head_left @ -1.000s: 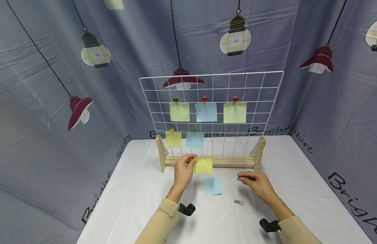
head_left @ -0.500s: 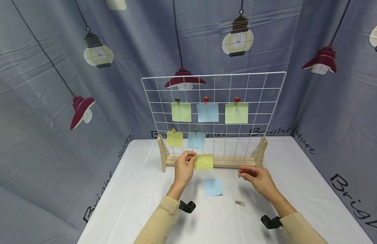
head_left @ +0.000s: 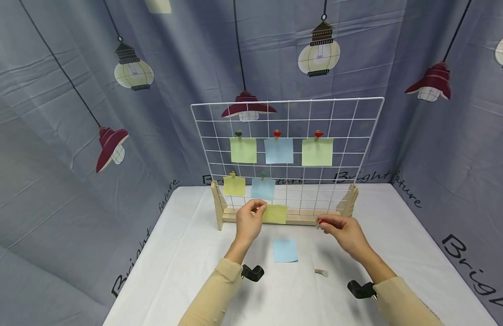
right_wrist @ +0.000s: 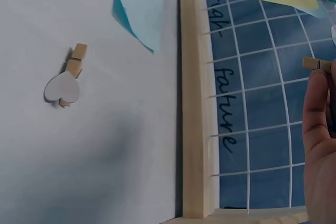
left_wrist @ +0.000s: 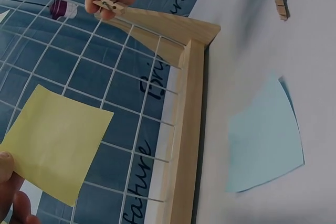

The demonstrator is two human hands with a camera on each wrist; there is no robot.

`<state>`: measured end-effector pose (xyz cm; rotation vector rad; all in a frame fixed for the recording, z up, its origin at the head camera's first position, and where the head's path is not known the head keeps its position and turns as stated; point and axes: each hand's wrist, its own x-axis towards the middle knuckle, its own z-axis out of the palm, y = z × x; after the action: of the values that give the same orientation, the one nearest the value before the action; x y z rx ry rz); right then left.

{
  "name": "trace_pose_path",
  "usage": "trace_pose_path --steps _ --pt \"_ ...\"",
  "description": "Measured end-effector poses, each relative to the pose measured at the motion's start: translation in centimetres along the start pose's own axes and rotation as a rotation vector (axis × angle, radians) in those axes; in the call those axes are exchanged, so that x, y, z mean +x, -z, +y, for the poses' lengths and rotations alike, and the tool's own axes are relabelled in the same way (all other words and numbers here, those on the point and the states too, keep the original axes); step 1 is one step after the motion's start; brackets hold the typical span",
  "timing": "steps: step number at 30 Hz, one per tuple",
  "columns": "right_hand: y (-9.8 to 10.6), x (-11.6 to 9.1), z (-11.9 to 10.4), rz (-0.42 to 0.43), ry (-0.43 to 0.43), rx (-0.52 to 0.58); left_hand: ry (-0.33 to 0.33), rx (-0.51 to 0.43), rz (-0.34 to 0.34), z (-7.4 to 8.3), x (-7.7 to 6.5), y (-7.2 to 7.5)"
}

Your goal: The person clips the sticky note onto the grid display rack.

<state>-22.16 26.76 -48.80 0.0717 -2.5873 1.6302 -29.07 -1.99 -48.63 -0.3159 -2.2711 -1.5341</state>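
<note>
A yellow sticky note hangs from my left hand, which pinches its left edge between thumb and fingers. It is in front of the lower part of the white wire grid. My right hand pinches a small wooden clothespin with a red decoration, partly hidden by the fingers, near the grid's lower right. On the white table lie a blue sticky note, one edge lifted, and a second wooden clothespin with a white heart.
Three notes hang along the grid's upper row, including a blue note, under heart clothespins. Lower left hang a small yellow note and another blue note. A wooden base supports the grid. A patterned curtain surrounds the table.
Both hands have risen a little towards the grid, the left with the yellow note and the right with the clothespin. The clothespin's red part has come into sight. The head view has shifted slightly.
</note>
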Motion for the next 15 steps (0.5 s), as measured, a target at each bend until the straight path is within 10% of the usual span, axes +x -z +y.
trace_pose_path --steps 15 --pt "0.3 1.1 -2.4 -0.006 0.048 0.045 -0.018 -0.029 0.010 1.2 0.9 -1.6"
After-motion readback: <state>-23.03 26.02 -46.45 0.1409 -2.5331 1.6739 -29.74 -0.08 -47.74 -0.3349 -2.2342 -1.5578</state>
